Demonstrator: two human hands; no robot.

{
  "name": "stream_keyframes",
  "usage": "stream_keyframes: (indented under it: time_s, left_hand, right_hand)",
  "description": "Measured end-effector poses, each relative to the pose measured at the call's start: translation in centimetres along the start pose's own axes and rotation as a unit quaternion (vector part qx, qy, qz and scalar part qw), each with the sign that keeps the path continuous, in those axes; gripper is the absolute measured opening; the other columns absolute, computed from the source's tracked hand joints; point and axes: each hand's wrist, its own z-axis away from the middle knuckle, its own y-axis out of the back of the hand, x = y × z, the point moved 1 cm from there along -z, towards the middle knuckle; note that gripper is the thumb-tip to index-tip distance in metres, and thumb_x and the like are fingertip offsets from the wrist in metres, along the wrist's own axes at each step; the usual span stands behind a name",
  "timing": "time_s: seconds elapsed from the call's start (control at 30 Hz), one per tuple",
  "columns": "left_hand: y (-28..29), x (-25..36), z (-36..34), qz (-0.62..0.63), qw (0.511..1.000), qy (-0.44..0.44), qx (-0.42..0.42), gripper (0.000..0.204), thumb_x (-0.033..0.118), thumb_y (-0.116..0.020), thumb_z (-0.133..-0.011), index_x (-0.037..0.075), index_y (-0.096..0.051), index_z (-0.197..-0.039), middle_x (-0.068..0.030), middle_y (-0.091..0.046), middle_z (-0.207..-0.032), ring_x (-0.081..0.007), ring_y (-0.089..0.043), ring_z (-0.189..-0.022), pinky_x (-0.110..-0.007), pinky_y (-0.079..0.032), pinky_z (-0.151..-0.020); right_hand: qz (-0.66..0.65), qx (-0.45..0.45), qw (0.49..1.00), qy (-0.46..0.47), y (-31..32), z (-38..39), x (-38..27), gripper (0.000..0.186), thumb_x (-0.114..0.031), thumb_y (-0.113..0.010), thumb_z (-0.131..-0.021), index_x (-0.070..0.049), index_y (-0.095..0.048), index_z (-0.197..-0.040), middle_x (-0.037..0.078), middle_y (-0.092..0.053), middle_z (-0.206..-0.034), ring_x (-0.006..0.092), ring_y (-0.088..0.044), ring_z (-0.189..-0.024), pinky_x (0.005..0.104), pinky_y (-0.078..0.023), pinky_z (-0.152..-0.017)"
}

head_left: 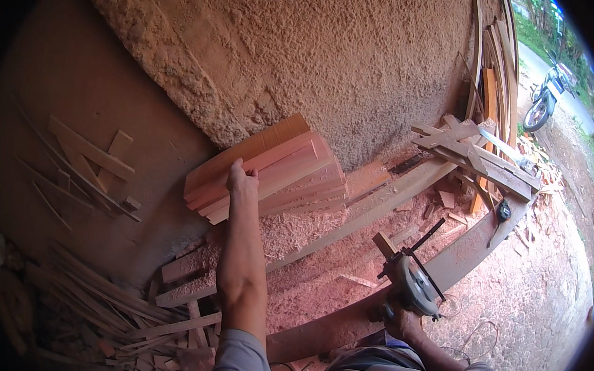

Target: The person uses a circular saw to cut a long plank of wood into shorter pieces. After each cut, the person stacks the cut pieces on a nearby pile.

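Observation:
My left hand (243, 175) reaches forward to a stack of short reddish boards (297, 175) leaning by the rough wall. Its fingers are closed on the edge of one upper board (281, 159); the fingertips are partly hidden. At the lower right my right hand (404, 325) grips a circular saw (417, 285) by its rear handle. The saw has a round grey guard and a dark rod, and it rests over a long plank (353, 318). A small wood block (384, 245) sits at the saw's front. Whether the blade turns I cannot tell.
Long beams (370, 217) run across the bench under pink shavings (307, 237). Crossed offcuts (479, 156) and a black tape measure (504, 210) lie at the right. Scrap strips (93, 289) pile up at lower left. A motorcycle (550, 99) stands outside.

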Motion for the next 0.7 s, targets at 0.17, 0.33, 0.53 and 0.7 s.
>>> stream_keyframes:
  time_s: [0.17,0.33,0.53,0.7]
  left_hand:
    - [6.3,-0.5,5.2,0.066,0.987,-0.095,-0.112,0.043,0.024,-0.078,-0.088,0.004,-0.059,-0.121,-0.0082,-0.059,-0.112,-0.0203,-0.057,-0.101,-0.034,-0.053,-0.087]
    - [18.1,-2.4,13.7,0.203,0.945,-0.141,-0.214,0.052,0.04,-0.07,-0.093,0.006,-0.056,-0.13,-0.0078,-0.061,-0.119,-0.0233,-0.059,-0.111,-0.035,-0.05,-0.098]
    - [23.0,-11.7,10.4,0.224,0.962,0.097,-0.122,0.058,0.051,-0.067,-0.093,0.01,-0.059,-0.133,-0.0098,-0.065,-0.126,-0.029,-0.062,-0.115,-0.051,-0.05,-0.102]
    - [23.1,-19.3,8.4,0.422,0.846,0.135,-0.296,0.05,0.039,-0.071,-0.093,0.01,-0.061,-0.131,-0.0077,-0.068,-0.125,-0.028,-0.065,-0.112,-0.05,-0.052,-0.1]
  right_hand:
    - [0.027,0.039,0.997,0.056,-0.7,-0.3,0.7,0.052,-0.027,-0.066,-0.09,-0.005,-0.055,-0.135,0.03,-0.062,-0.118,0.0499,-0.062,-0.107,0.0574,-0.05,-0.09]
    - [0.025,0.013,1.0,-0.001,-1.5,-0.1,1.8,0.045,-0.026,-0.062,-0.095,-0.003,-0.056,-0.133,0.03,-0.066,-0.111,0.0503,-0.064,-0.105,0.0574,-0.051,-0.09]
    - [0.024,-0.03,0.998,-0.045,-1.8,-0.8,1.3,0.041,-0.03,-0.063,-0.096,-0.003,-0.058,-0.126,0.029,-0.072,-0.092,0.0478,-0.07,-0.089,0.0545,-0.058,-0.073]
    - [0.084,-0.024,0.993,-0.084,-1.8,0.0,1.6,0.053,-0.028,-0.076,-0.083,-0.004,-0.059,-0.127,0.031,-0.07,-0.094,0.0502,-0.069,-0.092,0.0563,-0.057,-0.076]
